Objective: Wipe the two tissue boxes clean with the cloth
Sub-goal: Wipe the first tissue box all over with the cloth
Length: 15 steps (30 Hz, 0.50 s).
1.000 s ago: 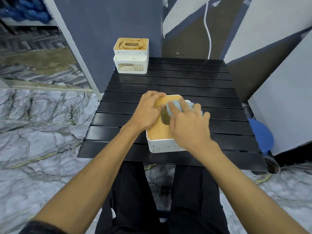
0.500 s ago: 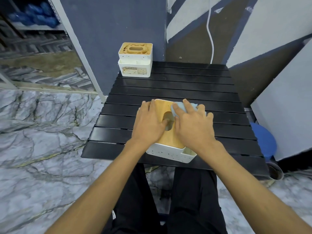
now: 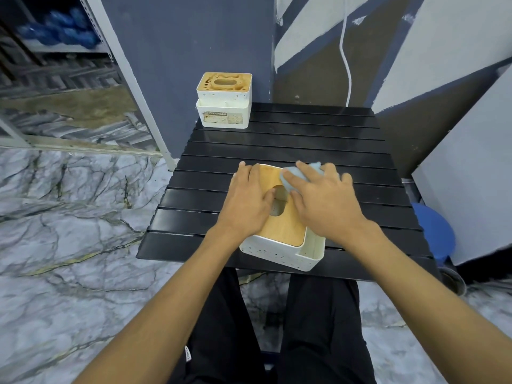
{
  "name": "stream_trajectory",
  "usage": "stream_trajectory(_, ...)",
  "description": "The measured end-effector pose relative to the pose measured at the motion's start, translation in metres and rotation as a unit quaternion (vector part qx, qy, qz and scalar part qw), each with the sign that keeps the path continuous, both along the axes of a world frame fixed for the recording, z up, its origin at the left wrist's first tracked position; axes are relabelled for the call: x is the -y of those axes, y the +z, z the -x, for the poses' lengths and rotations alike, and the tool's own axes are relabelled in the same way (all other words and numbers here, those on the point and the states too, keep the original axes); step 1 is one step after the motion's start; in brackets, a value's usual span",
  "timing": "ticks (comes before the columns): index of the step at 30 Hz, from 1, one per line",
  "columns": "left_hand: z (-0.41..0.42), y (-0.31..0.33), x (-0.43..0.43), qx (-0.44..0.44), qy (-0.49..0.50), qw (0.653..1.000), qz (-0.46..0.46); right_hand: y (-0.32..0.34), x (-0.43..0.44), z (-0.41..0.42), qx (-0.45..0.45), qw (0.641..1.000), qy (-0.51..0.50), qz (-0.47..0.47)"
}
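A white tissue box [image 3: 279,252] with a wooden lid and an oval slot sits at the near edge of the black slatted table [image 3: 304,139], turned at an angle. My left hand [image 3: 248,200] lies flat on the lid's left side with straight fingers, thumb at the slot. My right hand [image 3: 322,199] presses a light blue cloth [image 3: 289,176] onto the far right part of the lid; most of the cloth is hidden under the fingers. A second white tissue box [image 3: 224,102], its wooden top stained, stands at the table's far left corner.
A dark blue wall rises behind the table, with a white cable [image 3: 346,51] hanging down it. A metal shelf frame [image 3: 124,73] stands to the left. A blue stool [image 3: 435,234] sits low on the right. Marble floor surrounds my legs.
The near box has turned so its near end points right. My left hand has flattened onto the lid, and my right hand with the cloth has shifted toward the lid's far right.
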<state>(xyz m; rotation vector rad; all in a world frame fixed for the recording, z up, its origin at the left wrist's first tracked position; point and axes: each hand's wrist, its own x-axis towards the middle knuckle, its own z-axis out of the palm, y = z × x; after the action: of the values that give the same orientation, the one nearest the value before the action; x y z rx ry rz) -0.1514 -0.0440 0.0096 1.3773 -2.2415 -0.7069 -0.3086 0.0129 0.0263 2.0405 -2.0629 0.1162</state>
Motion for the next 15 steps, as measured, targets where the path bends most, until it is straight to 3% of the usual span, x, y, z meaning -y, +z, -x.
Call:
stream_trajectory(3, -0.001, -0.001, 0.001, -0.002, -0.006, 1.000, -0.017, -0.008, -0.014, 0.001, 0.007, 0.999, -0.021, 0.031)
stream_trajectory(10, -0.003, 0.006, -0.001, -0.050, -0.028, 0.998, -0.036, 0.001, 0.028, -0.024, -0.009, 1.000, 0.025, -0.008)
stream_trajectory(15, -0.002, 0.001, 0.001, -0.030, -0.006, 0.998, -0.051, -0.001, 0.014, -0.011, -0.005, 1.000, -0.029, 0.002)
